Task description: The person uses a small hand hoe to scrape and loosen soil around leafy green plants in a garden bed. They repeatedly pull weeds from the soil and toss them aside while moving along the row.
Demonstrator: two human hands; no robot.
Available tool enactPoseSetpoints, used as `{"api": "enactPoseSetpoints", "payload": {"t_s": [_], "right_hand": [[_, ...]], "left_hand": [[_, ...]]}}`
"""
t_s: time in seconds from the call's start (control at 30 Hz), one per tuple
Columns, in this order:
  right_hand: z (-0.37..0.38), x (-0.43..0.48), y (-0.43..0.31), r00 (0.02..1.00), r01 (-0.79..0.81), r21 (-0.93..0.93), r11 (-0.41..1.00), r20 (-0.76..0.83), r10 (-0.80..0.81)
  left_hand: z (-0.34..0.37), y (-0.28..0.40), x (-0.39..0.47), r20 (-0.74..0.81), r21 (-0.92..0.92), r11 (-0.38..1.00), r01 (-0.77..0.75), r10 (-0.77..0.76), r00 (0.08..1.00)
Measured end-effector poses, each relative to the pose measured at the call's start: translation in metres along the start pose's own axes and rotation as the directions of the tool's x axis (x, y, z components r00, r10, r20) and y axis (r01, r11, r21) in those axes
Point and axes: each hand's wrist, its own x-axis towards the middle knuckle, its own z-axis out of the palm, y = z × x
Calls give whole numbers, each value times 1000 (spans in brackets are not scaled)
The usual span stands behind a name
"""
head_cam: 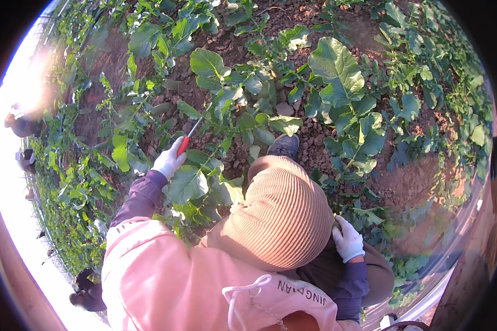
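Observation:
My left hand [168, 162], in a white glove, grips the red handle [183, 146] of a slim metal-bladed hand tool. Its narrow metal part [196, 125] points up and right into the leaves of a green leafy plant [232, 120], with the tip partly hidden. Broad leaves [188, 184] hang just below that hand. Low at the right, my right hand [348, 239], also white-gloved, is beside my bent leg. A bit of green shows at its fingertips, but whether they pinch it is unclear.
Leafy plants in rows [350, 107] grow from brown, cloddy soil [215, 45]. My ribbed brown trouser knee [290, 211] and dark shoe [284, 146] stand between plants. Clear plastic sheeting [451, 248] runs along the right. Dark figures or objects [87, 289] show at the bright left edge.

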Motion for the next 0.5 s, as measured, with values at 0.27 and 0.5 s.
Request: {"api": "enactPoseSetpoints", "payload": {"t_s": [0.27, 0.5], "right_hand": [[-2, -18, -5, 991, 75, -103, 992, -100, -85], [-33, -53, -40, 911, 76, 36, 996, -408, -55]], "left_hand": [[-38, -40, -96, -195, 535, 834, 138, -37, 980], [-65, 17, -162, -364, -355, 934, 28, -166, 916]]}}
